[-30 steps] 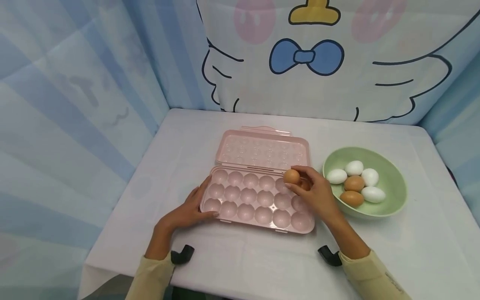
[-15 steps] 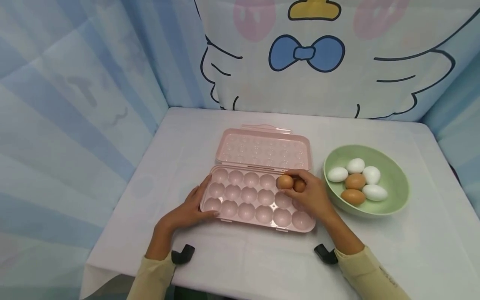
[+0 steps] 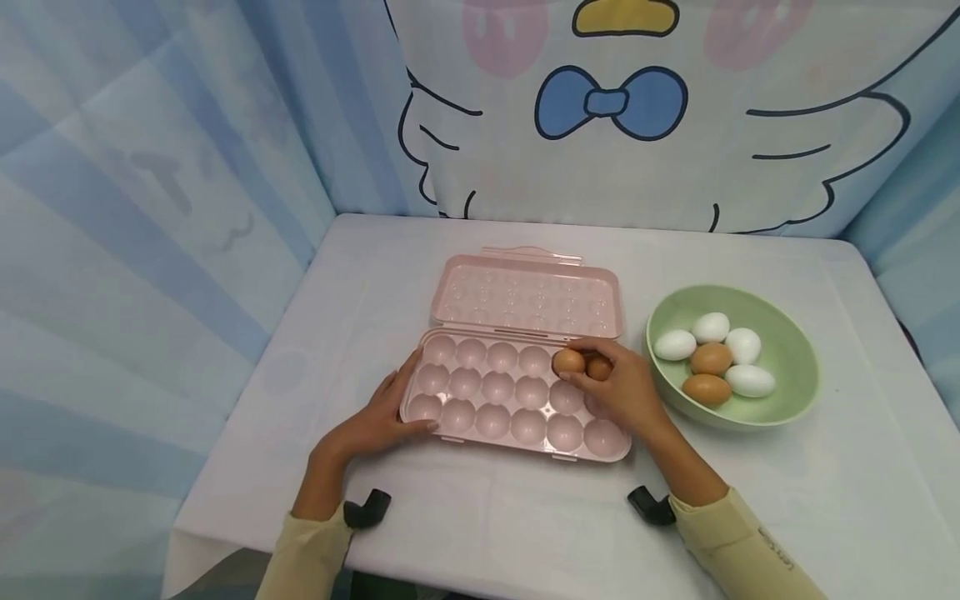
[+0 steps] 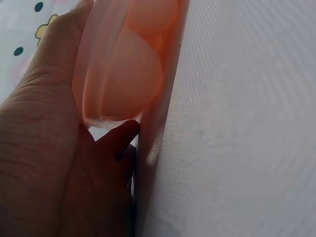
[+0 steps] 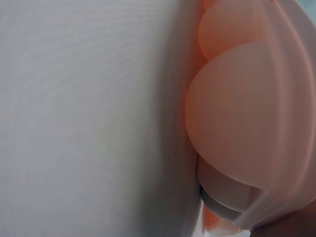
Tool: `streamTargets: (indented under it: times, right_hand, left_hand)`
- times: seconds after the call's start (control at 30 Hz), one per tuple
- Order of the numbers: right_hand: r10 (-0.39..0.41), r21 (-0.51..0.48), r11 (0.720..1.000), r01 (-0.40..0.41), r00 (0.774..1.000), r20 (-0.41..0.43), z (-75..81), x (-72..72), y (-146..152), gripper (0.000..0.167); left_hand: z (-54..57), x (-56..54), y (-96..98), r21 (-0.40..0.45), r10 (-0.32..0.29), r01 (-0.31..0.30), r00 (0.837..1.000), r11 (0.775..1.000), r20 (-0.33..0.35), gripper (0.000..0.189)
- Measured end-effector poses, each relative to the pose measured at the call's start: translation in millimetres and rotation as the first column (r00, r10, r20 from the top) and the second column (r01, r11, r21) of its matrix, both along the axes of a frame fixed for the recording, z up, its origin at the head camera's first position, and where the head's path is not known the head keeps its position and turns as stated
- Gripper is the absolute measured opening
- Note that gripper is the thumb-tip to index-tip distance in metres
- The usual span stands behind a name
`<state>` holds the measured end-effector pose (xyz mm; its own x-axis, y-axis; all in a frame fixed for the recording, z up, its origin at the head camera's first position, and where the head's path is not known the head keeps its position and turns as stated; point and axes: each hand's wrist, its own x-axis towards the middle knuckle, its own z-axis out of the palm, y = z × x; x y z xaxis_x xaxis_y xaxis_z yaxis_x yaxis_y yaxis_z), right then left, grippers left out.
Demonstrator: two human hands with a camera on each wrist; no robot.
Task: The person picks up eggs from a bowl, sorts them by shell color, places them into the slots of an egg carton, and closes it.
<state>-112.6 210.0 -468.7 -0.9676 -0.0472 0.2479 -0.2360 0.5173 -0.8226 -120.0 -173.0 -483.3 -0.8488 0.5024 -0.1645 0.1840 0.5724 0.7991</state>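
Brown egg (image 3: pixel 568 362) at the back row of the pink tray (image 3: pixel 497 388), second place from right; likely light, smooth, brittle, best taken gently round its sides. Right hand (image 3: pixel 627 392) pinches it, spread no wider than the shell. Second brown egg (image 3: pixel 597 368) just beside. Left hand (image 3: pixel 381 419) grips the tray's left end; thin plastic, probably light, stiff. Green bowl (image 3: pixel 791 362) to the right

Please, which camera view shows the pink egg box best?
The head view: it shows the pink egg box open and almost whole, with lid and cups. The two wrist views show only part of its side and rounded undersides, close up.
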Motion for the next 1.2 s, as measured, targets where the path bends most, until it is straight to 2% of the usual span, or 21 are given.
streamTargets:
  times: [0.47, 0.63, 0.8, 0.97, 1.07, 1.2]
  right_hand:
    - [0.016, -0.002, 1.0, -0.016, 0.999, 0.036, 8.7, 4.2, 12.9, 0.048]
    - [0.048, -0.019, 0.999, -0.047, 0.998, 0.047, 15.1, 8.0, 10.1, 0.049]
    - [0.068, -0.027, 0.997, -0.07, 0.996, -0.064, 29.6, 16.5, 10.5, 0.048]
    - [0.092, -0.096, 0.99, -0.106, 0.987, -0.135, 52.4, 27.4, 33.5, 0.047]
    - [0.057, -0.137, 0.988, -0.076, 0.989, -0.136, 62.4, 33.4, 54.2, 0.045]
    - [-0.037, -0.091, 0.995, 0.03, 0.996, -0.08, 74.6, 42.2, 87.6, 0.037]
  left_hand:
    - [-4.5, -0.2, 11.3, 0.029, -0.021, 0.022, 1.0, 0.999, -0.011, 0.113]
    - [-3.7, 1.0, 6.2, 0.006, 0.0, 0.0, 1.0, 1.0, -0.012, 0.113]
    - [-0.5, 1.9, -0.8, 0.009, 0.011, -0.011, 1.0, 1.0, -0.009, 0.114]
    - [-1.4, 1.1, -0.6, 0.014, -0.013, 0.014, 0.999, 1.0, -0.042, 0.112]
    - [-1.8, 0.4, -1.8, 0.002, -0.022, 0.022, 0.998, 1.0, -0.059, 0.112]
    - [-1.5, -0.4, -2.7, 0.002, -0.031, 0.031, 0.998, 1.0, -0.062, 0.112]
